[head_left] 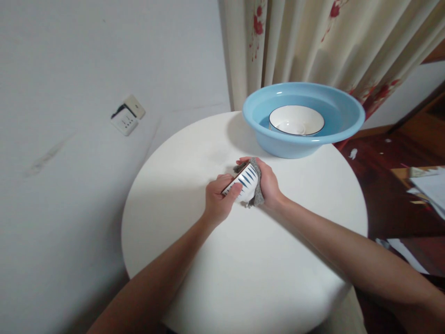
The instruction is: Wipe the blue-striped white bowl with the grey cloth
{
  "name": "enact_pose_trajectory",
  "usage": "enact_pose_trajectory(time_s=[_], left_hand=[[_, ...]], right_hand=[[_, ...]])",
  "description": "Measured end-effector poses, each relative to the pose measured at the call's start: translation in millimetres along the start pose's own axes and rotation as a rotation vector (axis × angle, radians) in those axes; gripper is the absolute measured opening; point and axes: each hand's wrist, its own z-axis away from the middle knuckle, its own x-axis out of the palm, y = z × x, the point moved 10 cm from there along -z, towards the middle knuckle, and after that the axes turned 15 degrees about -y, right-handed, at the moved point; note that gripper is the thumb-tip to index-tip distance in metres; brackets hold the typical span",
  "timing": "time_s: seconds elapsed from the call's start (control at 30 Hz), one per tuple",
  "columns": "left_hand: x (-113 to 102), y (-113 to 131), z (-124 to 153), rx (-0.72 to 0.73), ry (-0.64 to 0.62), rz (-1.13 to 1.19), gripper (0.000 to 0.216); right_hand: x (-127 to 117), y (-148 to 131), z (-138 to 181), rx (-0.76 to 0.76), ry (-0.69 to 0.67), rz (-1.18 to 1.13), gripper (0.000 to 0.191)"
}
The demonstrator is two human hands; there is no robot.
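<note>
Over the middle of a round white table, my left hand grips the rim of a small white bowl with blue stripes, tipped on its side. My right hand presses a grey cloth against the bowl's outer side and base. Behind them, a light blue plastic basin stands at the table's far edge. A white bowl with a dark rim lies inside the basin.
A white wall with a socket plate runs along the left. Cream curtains with red flowers hang behind the basin. Dark wooden floor and loose papers lie to the right.
</note>
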Motion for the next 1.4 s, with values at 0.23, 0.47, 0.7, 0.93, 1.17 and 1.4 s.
enact_pose_trajectory(time_s=[0.23, 0.47, 0.7, 0.93, 1.17, 1.4], left_hand=[[2, -7, 3, -0.066, 0.028, -0.054, 0.062], [1, -13, 4, -0.097, 0.043, -0.050, 0.063], [3, -13, 6, -0.085, 0.041, -0.016, 0.059], [-2, -4, 5, 0.039, 0.074, -0.002, 0.060], [0, 6, 5, 0.168, 0.035, -0.107, 0.051], [1, 5, 0, -0.004, 0.007, -0.392, 0.031]], right_hand=[[40, -60, 30, -0.485, -0.218, 0.809, 0.033], [44, -57, 31, -0.520, -0.239, 0.907, 0.032], [22, -46, 14, -0.352, -0.145, 0.569, 0.032], [14, 17, -9, 0.141, -0.193, -0.204, 0.031], [28, 41, 2, 0.360, -0.180, -0.548, 0.038], [7, 34, -6, 0.225, -0.066, -0.484, 0.035]])
